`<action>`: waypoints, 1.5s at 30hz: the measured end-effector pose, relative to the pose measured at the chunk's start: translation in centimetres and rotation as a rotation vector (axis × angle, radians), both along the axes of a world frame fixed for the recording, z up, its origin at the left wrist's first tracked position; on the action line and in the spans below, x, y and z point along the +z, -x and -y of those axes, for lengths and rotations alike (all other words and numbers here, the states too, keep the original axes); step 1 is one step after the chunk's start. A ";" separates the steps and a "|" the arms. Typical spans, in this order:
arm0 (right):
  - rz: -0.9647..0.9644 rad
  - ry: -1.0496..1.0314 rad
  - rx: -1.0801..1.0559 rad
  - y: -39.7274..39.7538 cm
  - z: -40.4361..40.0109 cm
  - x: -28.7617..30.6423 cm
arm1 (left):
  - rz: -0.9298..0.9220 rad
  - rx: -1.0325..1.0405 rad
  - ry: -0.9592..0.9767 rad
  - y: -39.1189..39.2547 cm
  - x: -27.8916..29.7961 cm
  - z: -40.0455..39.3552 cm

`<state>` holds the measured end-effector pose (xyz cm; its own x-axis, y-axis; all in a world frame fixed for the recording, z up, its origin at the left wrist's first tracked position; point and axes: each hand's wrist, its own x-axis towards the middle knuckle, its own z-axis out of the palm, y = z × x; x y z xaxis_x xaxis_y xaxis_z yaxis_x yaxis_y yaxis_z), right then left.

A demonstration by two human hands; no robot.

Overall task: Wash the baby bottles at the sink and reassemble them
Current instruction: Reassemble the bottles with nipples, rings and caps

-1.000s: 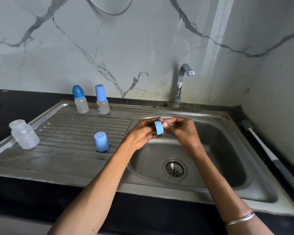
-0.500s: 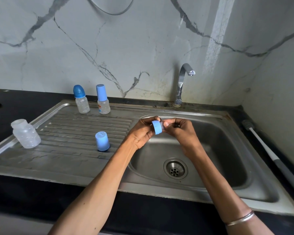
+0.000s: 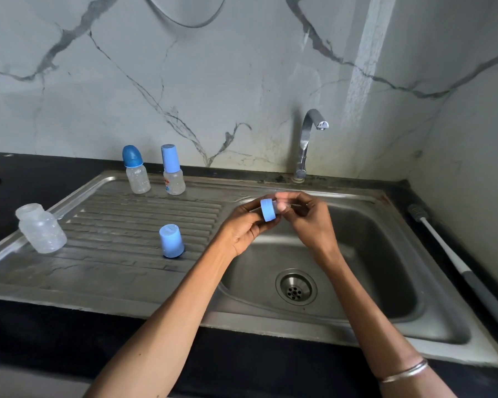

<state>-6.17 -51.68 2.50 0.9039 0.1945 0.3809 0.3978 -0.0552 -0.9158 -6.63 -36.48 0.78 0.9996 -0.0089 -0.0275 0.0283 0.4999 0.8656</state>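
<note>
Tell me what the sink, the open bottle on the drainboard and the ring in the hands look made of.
Sink: brushed stainless steel, by its grey metallic sheen and pressed drainboard ribs.
Open bottle: probably translucent plastic, cloudy and frosted; glass can't be ruled out.
Blue ring: likely matte opaque plastic, evenly coloured without glare, held by the left hand.

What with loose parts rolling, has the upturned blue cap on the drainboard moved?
No. The blue cap stands on the same drainboard ridges, same gap from the basin.

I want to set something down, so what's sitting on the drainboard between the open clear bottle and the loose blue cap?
Nothing: the head view shows only bare ribbed steel of the drainboard between the open clear bottle and the loose blue cap.
</note>
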 end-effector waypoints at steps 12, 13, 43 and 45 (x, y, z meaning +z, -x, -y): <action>-0.019 0.115 -0.095 0.3 0.1 -0.4 | 0.015 0.042 -0.138 -0.1 -0.3 -0.4; -0.015 0.108 -0.089 0.2 0.0 -0.4 | 0.008 0.035 -0.140 -0.1 -0.3 -0.5; -0.030 -0.068 -0.001 -0.2 -1.1 -1.3 | -0.024 0.067 -0.066 0.6 0.6 -0.1; -0.034 -0.071 -0.013 -0.2 -1.1 -1.5 | -0.047 0.120 -0.063 0.8 0.8 0.0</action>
<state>-5.95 -50.60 1.04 0.9189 0.1565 0.3621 0.3658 0.0059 -0.9307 -7.48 -36.51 1.61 0.9909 0.1142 -0.0715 0.0131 0.4466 0.8946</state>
